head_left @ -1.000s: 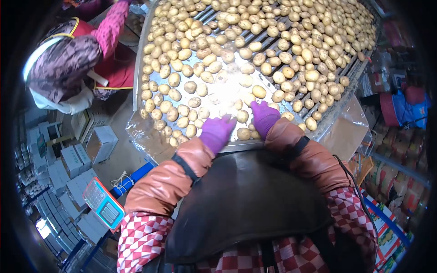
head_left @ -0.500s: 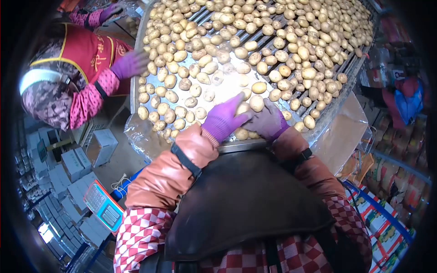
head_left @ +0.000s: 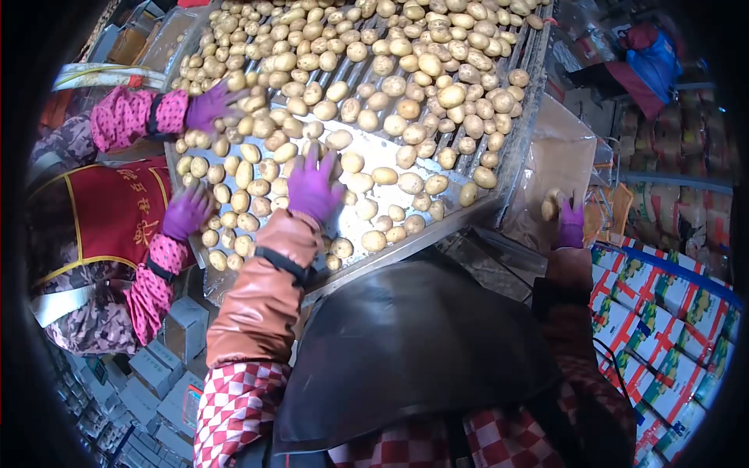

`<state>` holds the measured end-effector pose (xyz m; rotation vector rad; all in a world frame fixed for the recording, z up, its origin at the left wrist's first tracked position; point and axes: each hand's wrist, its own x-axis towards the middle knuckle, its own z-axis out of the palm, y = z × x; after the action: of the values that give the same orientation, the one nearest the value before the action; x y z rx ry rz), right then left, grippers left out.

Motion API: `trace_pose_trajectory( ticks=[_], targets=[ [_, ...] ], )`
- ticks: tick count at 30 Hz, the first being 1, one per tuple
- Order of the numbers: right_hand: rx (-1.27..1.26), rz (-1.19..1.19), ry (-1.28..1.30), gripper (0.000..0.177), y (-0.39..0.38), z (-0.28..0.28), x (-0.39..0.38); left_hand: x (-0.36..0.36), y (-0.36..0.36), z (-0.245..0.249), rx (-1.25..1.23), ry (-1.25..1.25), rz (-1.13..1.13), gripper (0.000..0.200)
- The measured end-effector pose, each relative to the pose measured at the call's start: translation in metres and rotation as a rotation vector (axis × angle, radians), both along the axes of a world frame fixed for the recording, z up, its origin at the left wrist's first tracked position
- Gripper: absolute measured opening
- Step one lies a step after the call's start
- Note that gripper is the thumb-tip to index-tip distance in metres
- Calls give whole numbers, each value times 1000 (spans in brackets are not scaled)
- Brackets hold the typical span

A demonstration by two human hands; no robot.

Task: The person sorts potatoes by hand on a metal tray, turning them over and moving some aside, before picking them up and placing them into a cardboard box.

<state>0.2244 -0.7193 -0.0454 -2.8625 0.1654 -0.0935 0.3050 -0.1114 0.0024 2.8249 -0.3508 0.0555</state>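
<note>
My left hand (head_left: 314, 187), in a purple knit glove, lies over the metal sorting tray (head_left: 355, 269) with its fingers spread, touching or just above the potatoes there. A potato (head_left: 353, 162) lies just right of its fingertips. My right hand (head_left: 572, 224), also in a purple glove, is stretched out to the right, beside a plastic-lined cardboard box (head_left: 558, 144). At its thumb side it grips a potato (head_left: 551, 205); part of the grip is hidden. Several loose potatoes (head_left: 385, 176) cover the tray, and more lie on the slatted rack behind.
At the left a co-worker in a red apron (head_left: 125, 207) reaches over the tray with two purple-gloved hands (head_left: 211, 105). Printed cartons (head_left: 663, 335) are stacked at the lower right. Grey boxes (head_left: 152, 366) stand at the lower left. Another person in blue (head_left: 654, 66) is at the upper right.
My hands have parted: the left moved left over the tray, the right swung out right past its edge with a potato. The view has turned right. The co-worker's hands now reach over the potatoes.
</note>
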Motion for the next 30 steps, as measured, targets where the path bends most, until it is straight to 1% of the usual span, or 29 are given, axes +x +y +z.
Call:
trace_pose_trajectory(
  ticks=[1,2,3,4,5,6,7,8,10,11,12,13,14,16,18,19,20,21,22,24,25,26,27,28,30],
  targets=[
    [235,-86,-95,33,22,9,10,-12,-3,-7,0,-21,7,74],
    [450,-174,-50,37,71,29,27,-20,-13,4,-88,92,57,72],
    [659,-277,-23,42,123,50,44,-38,-19,3,1,98,21,73],
    [843,-378,130,48,170,63,64,-52,-22,-1,91,100,-11,75],
    [421,30,-27,68,184,2,72,-60,-18,-1,73,145,-55,75],
    [-24,79,235,92,234,-9,71,-67,-11,-1,57,192,-98,75],
    [-28,82,283,104,279,-11,60,-77,0,-8,23,200,-107,74],
    [-33,85,330,116,323,-10,49,-84,7,5,-33,196,-163,70],
    [27,440,655,86,346,45,71,-118,22,7,-87,276,-99,65],
    [269,639,701,75,323,40,95,-134,30,8,-61,289,-105,60],
    [421,608,639,67,317,43,118,-149,39,5,-54,203,-121,56],
    [571,588,576,59,311,45,141,-159,44,10,-47,208,-73,55],
    [623,335,411,54,312,57,160,-166,47,14,-41,215,-29,54],
    [426,450,-130,59,296,73,210,-168,54,9,-105,117,113,43],
    [43,406,0,61,273,35,246,-156,56,5,-172,30,231,35],
    [97,420,-10,59,271,13,240,-140,53,8,-208,-10,278,32],
    [-1,396,45,52,281,23,233,-120,48,14,-244,-53,321,29],
    [3,443,70,50,290,33,225,-93,40,32,-305,42,303,30],
    [6,483,102,47,296,42,213,-79,33,16,-317,-149,265,36],
    [148,550,62,40,315,57,192,-52,3,5,-49,113,481,43],
    [426,498,139,39,323,68,184,-39,-4,8,-1,258,525,45],
    [998,319,453,39,327,67,180,-24,-9,17,52,400,564,48],
    [1230,154,591,38,330,84,173,-16,-13,21,110,543,598,50],
    [1461,-19,727,37,330,100,168,-15,-13,19,81,577,589,50],
    [1731,-87,967,29,317,96,165,-18,3,4,36,647,574,50]
  ],
)
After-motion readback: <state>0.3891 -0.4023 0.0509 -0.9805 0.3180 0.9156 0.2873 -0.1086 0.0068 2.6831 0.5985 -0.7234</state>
